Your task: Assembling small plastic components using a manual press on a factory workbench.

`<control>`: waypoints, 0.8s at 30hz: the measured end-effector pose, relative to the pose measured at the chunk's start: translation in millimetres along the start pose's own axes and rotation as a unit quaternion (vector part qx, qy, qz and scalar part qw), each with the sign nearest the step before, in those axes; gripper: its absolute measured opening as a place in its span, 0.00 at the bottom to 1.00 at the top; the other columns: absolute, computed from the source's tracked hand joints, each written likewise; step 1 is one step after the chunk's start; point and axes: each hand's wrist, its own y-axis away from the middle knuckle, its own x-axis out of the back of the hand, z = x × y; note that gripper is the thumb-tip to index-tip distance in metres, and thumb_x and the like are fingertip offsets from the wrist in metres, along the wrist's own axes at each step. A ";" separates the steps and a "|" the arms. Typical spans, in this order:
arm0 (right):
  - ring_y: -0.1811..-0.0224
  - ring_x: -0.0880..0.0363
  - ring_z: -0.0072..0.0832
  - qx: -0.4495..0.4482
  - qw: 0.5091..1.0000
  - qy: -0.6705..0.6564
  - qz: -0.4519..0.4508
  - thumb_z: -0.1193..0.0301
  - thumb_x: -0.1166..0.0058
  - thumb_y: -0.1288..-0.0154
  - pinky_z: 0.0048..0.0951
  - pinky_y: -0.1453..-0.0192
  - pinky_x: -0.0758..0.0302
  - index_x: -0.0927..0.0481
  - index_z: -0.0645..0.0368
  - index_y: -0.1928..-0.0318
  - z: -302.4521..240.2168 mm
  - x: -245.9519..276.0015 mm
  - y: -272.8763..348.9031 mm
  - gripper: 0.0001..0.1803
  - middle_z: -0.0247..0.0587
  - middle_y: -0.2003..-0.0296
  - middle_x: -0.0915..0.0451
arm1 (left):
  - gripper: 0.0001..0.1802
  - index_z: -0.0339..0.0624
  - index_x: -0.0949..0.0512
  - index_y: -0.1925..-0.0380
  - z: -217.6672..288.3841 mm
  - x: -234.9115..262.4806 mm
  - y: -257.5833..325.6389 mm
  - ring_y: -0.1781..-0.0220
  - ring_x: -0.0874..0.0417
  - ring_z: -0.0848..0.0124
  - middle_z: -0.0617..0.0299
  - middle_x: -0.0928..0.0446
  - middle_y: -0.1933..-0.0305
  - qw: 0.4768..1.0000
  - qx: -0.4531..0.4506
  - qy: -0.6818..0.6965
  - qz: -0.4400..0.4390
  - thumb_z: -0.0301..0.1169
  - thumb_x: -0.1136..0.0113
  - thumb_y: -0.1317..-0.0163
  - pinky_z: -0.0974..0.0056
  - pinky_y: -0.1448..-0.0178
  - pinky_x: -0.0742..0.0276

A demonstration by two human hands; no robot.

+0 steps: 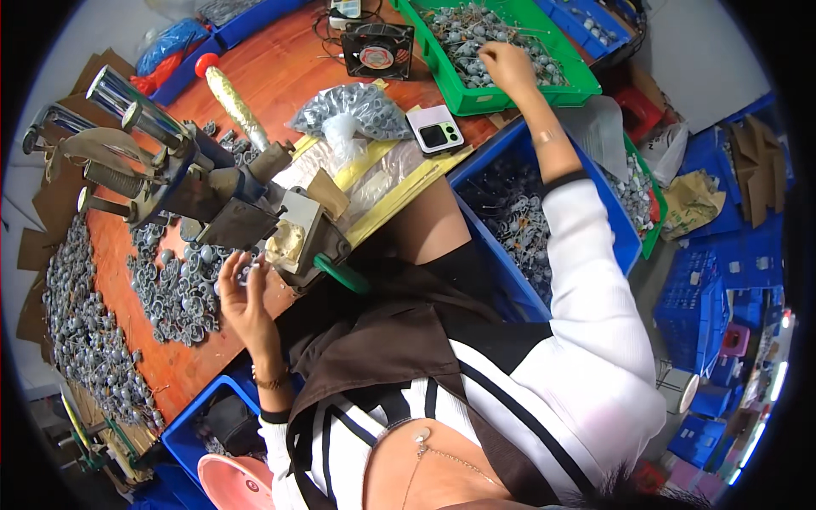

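My left hand is raised at the edge of a pile of grey ring-shaped plastic parts, close to the front of a hand-lever press. A small grey plastic part is pinched between its thumb and fingers. At the far right, my right hand reaches over a green tray filled with small grey parts with thin orange-brown bits. Its fingers are curled together; whatever they hold is too small to make out. The press has a tape-wrapped lever with a red knob.
A black fan, a tied clear bag of grey parts and a phone lie across the orange table. A blue bin of parts stands right of my legs. More grey parts cover the table's left side.
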 end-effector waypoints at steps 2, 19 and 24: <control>0.60 0.19 0.47 -0.001 0.998 0.062 -0.022 0.63 0.44 0.44 0.43 0.57 0.22 0.16 0.47 0.60 37.1 -42.1 -28.2 0.12 0.47 0.63 0.17 | 0.16 0.34 0.29 0.50 -13.7 -10.7 -6.9 0.50 0.21 0.69 0.61 0.28 0.51 0.998 -0.049 -0.034 -0.011 0.17 0.42 0.39 0.69 0.47 0.24; 0.69 0.24 0.34 0.084 0.894 -0.393 0.198 0.74 0.45 0.41 0.28 0.64 0.26 0.25 0.71 0.67 9.6 87.1 -94.8 0.10 0.47 0.71 0.22 | 0.13 0.32 0.25 0.56 -40.5 -6.7 -26.8 0.64 0.23 0.62 0.49 0.25 0.64 0.919 -0.146 -0.354 -0.092 0.28 0.41 0.38 0.64 0.60 0.29; 0.49 0.23 0.27 0.053 0.664 -0.733 -0.136 0.75 0.56 0.28 0.25 0.40 0.27 0.29 0.69 0.42 47.0 99.7 -95.6 0.17 0.41 0.53 0.21 | 0.15 0.30 0.27 0.55 -25.3 -13.0 -20.4 0.67 0.26 0.58 0.53 0.31 0.71 0.898 -0.206 -0.371 -0.114 0.27 0.42 0.39 0.53 0.31 0.39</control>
